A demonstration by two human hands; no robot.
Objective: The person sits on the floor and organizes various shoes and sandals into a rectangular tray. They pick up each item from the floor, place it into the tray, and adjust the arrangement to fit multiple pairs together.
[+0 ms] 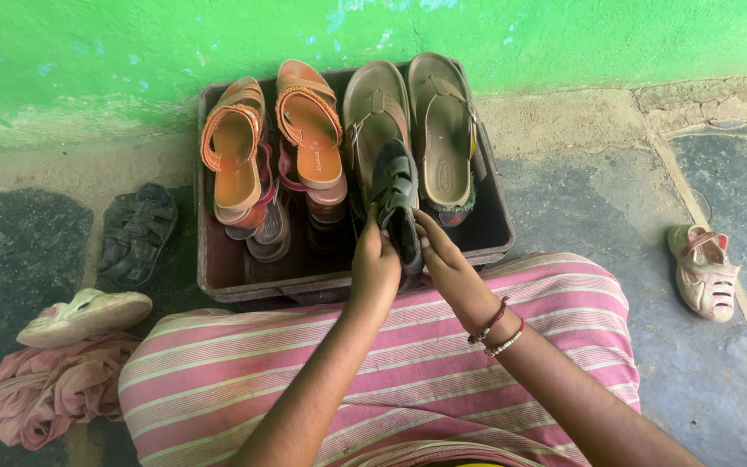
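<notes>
1. Just ahead of both hands, the brown crate (218,277) already holds orange sandals (309,125) and tan sandals (443,130) upright.
2. Left hand (375,268) and right hand (450,264) together clasp a small dark sandal (396,195) at the crate's near edge.
3. Left out on the floor: another dark sandal (136,233), a white shoe (84,316), a pink shoe (704,270).

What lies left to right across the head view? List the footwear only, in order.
Pale shoe on the floor → dark sandal beside the crate → orange sandals in the crate → dark sandal held by both hands → tan sandals → pink sandal on the floor.
</notes>
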